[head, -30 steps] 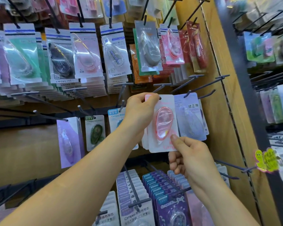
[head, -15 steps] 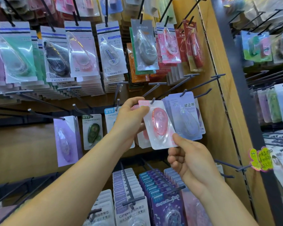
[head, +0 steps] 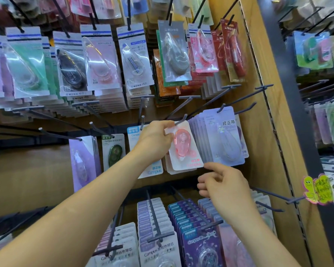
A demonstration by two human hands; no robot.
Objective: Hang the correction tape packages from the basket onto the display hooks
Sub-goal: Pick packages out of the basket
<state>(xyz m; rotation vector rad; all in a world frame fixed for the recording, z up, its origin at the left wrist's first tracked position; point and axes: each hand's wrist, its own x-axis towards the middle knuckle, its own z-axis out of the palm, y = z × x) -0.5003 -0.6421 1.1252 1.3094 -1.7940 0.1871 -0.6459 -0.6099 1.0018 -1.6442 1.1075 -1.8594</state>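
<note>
Our left hand (head: 154,143) pinches the pink pack (head: 184,149) by its top edge, fingers clamped on the card, the hook (head: 181,120) tip just above them at the pack's hole. Our right hand (head: 224,187) sits below, fingers loosely curled on nothing, thumb just beside the pack's lower corner. We should keep the card square to the hook, slide it fully back, then release once it hangs.

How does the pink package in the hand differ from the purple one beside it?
The pink package has a white card; the purple package a lilac one. The pink package tilts, gripped by the left hand; the purple package hangs straight, untouched. Both show teardrop-shaped dispensers.
</note>
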